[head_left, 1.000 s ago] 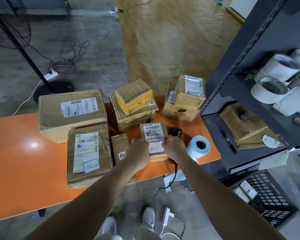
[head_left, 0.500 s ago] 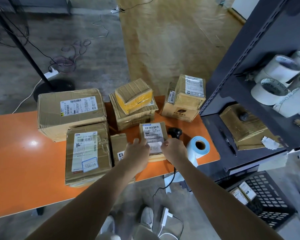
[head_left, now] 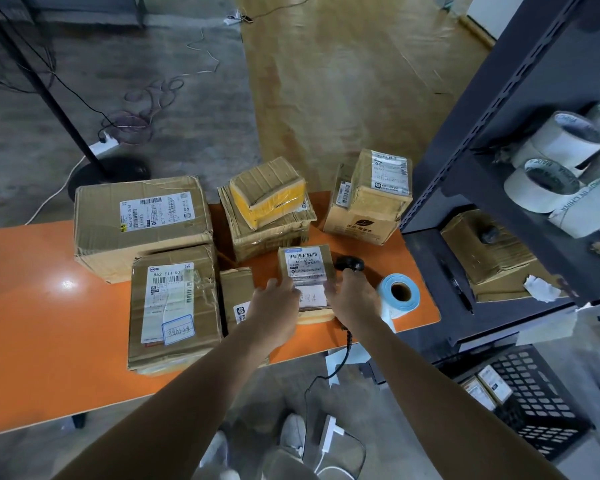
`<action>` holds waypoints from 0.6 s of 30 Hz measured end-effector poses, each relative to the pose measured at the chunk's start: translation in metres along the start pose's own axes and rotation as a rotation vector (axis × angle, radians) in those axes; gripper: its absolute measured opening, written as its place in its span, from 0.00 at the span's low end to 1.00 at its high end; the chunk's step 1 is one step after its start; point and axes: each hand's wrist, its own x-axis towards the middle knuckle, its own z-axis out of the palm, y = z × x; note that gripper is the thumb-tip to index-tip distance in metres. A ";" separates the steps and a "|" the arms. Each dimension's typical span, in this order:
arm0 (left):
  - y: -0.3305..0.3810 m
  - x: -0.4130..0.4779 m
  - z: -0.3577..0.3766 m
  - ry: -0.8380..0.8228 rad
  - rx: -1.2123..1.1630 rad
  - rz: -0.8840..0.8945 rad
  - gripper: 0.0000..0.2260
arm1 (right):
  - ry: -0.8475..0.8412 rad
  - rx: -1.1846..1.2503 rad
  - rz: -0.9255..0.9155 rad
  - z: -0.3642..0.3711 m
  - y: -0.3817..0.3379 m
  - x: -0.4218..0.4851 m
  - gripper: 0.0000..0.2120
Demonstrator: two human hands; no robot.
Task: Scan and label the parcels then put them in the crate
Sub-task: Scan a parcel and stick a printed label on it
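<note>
A small cardboard parcel (head_left: 305,265) with a barcode label lies on the orange table (head_left: 49,323), near its front edge. Below the barcode, a white handwritten sticker (head_left: 313,296) sits on the parcel's top. My left hand (head_left: 274,306) presses the sticker's left edge with straight fingers. The fingertips of my right hand (head_left: 354,299) press at its right edge. A black scanner (head_left: 350,263) lies just behind my right hand, partly hidden by it. The blue-edged label roll (head_left: 399,296) stands to the right. On the floor at the lower right is the black crate (head_left: 541,410), with two parcels in it.
Several more parcels crowd the table: a large box (head_left: 139,223), a labelled box (head_left: 174,306), a small one (head_left: 238,296), a stack with a yellow-taped parcel (head_left: 267,195), and two by the shelf (head_left: 371,199). A dark shelf unit (head_left: 499,133) holding tape rolls stands at the right.
My hands have drawn slightly apart along the sticker, so more of its handwriting shows. The parcel has stayed in place.
</note>
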 end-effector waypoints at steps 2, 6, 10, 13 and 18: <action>0.000 0.000 0.002 0.005 -0.032 -0.008 0.21 | -0.034 0.053 0.007 0.006 0.003 0.000 0.22; -0.001 0.001 0.008 -0.011 -0.049 -0.001 0.27 | -0.067 0.164 0.102 0.013 0.001 0.002 0.29; 0.002 0.003 0.015 -0.012 -0.172 -0.035 0.27 | -0.103 0.186 0.186 0.017 0.002 0.010 0.31; 0.007 0.006 0.017 0.038 -0.372 -0.148 0.21 | -0.130 0.225 0.171 0.016 0.005 0.013 0.27; 0.012 0.018 0.020 0.054 -0.637 -0.382 0.22 | -0.180 0.279 0.101 0.008 0.012 0.006 0.23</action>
